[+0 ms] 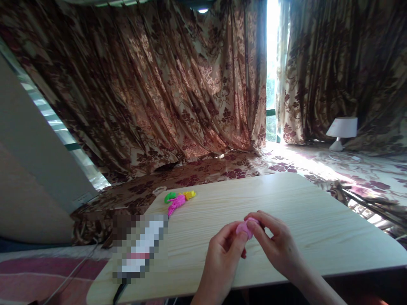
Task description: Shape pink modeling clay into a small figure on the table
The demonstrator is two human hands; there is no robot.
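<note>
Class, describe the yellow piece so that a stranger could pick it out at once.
Find the pale table in front of the curtains. Near its far left corner, a green piece, a pink piece and the yellow piece lie close together. The yellow piece is the rightmost of the three, and the only yellow one.

Floral curtains (178, 84), bright window (271, 97) gap between. White lamp (342, 128) upright on patterned cloth (369, 182). Pixelated item (146, 243), apparently whitish, on table (286, 195), left side.
</note>
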